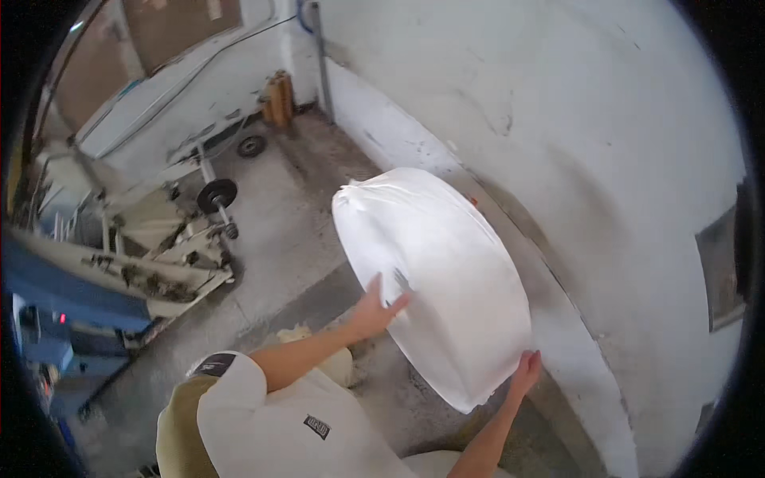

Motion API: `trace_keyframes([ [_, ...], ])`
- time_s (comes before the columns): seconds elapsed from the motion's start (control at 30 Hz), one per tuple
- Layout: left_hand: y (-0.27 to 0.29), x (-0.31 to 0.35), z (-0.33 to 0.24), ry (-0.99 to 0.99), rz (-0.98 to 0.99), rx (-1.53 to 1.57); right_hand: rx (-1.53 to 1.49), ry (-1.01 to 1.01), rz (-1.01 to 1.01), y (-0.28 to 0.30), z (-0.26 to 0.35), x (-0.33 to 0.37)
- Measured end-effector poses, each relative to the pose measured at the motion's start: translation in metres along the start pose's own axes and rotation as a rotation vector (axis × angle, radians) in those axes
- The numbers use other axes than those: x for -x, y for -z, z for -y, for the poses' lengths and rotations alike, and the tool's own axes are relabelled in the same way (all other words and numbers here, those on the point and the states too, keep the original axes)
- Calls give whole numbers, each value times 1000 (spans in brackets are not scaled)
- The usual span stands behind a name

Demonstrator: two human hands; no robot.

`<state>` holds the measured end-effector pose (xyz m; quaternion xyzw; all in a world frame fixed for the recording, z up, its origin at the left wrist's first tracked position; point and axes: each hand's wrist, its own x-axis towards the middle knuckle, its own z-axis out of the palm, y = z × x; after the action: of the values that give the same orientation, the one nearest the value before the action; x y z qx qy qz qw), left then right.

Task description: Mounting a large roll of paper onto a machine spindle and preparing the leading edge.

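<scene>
My left hand (373,315) is touching the near left side of the white sack (442,271), thumb and finger spreading apart; I cannot tell whether it is gripping. My right hand (526,372) is clutching the sack's lower right edge. The bulging sack is filling the space between my hands and extending beyond them, with the pale wall (606,151) rising to its right.

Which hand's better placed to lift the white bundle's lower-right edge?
Probably the right hand: it's right at that edge. The left hand is over at the white bundle's left side, farther from it.
</scene>
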<state>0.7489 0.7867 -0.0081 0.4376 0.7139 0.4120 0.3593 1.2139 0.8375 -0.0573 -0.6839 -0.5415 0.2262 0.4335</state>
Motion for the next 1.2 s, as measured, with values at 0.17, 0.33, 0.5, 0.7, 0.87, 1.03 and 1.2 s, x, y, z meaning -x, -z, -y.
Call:
trace_keyframes([
  [0.17,-42,10,-65,79,58,282,-18,-88,4,-29,20,-30],
  [0.33,-91,-25,-34,6,-75,295,-136,-175,156,-44,1,-53],
  [0.5,-73,-45,-37,119,-83,315,66,-119,84,-69,22,-56],
  [0.7,-18,-144,-18,236,102,194,117,-103,89,-120,133,-77],
  [0.87,48,-271,53,-62,263,473,388,57,27,-207,208,-104],
  [1.03,165,-388,99,11,-130,155,509,290,204,-335,280,-142],
  [1.2,173,-353,86,332,-198,410,204,245,719,-374,365,-175],
])
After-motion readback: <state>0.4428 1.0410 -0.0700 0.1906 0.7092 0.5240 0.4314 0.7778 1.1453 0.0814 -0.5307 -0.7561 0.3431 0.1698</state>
